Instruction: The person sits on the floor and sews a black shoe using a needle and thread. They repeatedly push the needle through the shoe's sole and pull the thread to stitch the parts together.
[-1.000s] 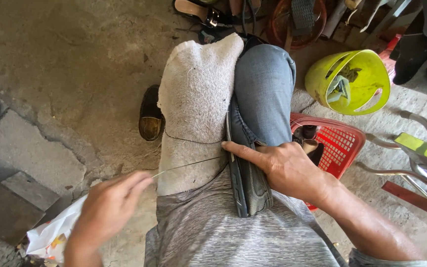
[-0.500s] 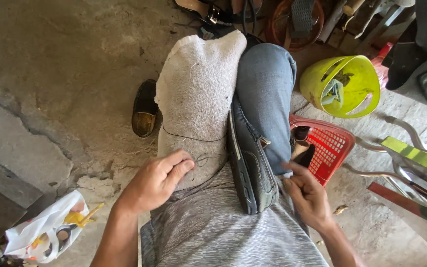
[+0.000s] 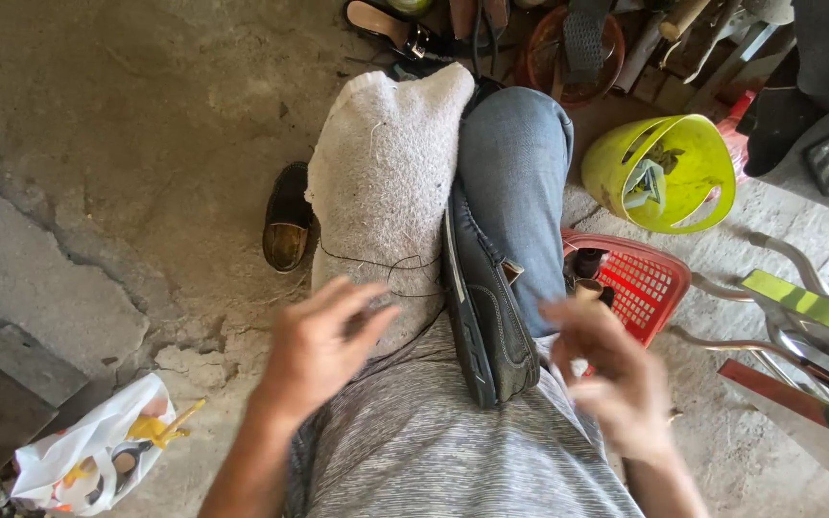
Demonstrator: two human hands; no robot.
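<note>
Dark blue-black leather shoe (image 3: 487,326) wedged sole-outward between two knees.

Left hand (image 3: 323,345) over the grey towel-like cloth (image 3: 386,182), fingers spread, beside the thin dark thread (image 3: 376,261); right hand (image 3: 611,374) blurred (fingers loosely apart, clamped on nothing discernible), near the red plastic basket (image 3: 645,288). Yellow-green bucket (image 3: 659,173) beyond.

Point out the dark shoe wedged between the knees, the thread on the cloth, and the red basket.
dark shoe (image 3: 491,331), head view, on the upper's side, mid-length.
thread (image 3: 376,260), head view, on the strand crossing the grey cloth.
red basket (image 3: 647,286), head view, on its mesh wall.
</note>
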